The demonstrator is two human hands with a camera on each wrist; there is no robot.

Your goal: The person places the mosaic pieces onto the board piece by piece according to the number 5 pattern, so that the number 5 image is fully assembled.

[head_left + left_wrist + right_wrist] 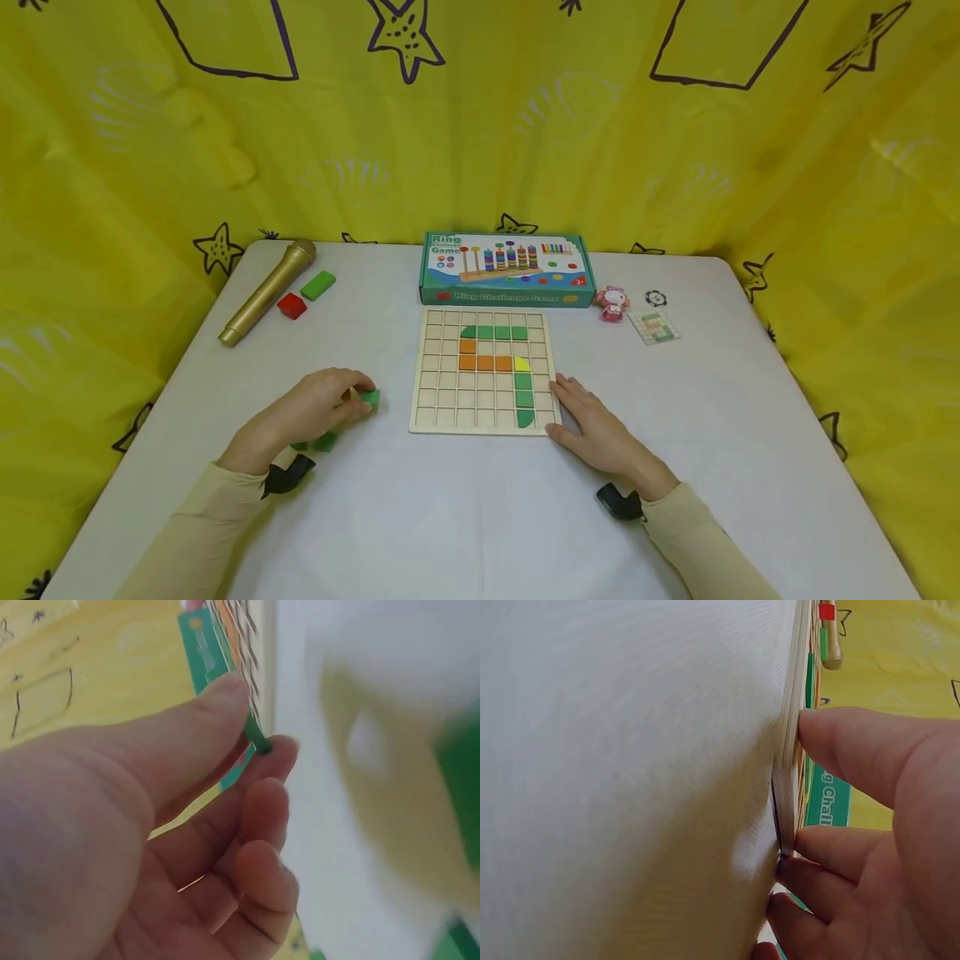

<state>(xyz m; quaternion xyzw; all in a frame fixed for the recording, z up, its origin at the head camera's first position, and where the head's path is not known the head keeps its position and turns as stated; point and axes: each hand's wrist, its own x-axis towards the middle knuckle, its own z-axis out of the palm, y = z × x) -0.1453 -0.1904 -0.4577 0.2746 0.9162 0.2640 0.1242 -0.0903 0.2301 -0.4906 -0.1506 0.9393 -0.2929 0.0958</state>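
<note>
Between thumb and index finger, my left hand (313, 407) pinches a small green tile (371, 399), left of the wooden grid board (438, 402). In the left wrist view the same green tile (259, 741) shows edge-on. My right hand (600, 429) rests with extended fingers at the board's right edge, its thumb by the near right corner. Green tiles (495, 332) form a row in the board's upper part. Orange tiles (485, 363) run below them to a yellow tile (522, 364), and more green tiles (523, 398) go down from there. Loose green pieces (325, 442) lie partly hidden beneath my left wrist.
Behind the board lies a Ring Challenge Game box (506, 271). A gold microphone (267, 293), a red block (292, 306) and a green block (318, 286) sit far left. To the right are a pink figurine (612, 304), a round chip (656, 298) and a pattern card (655, 327).
</note>
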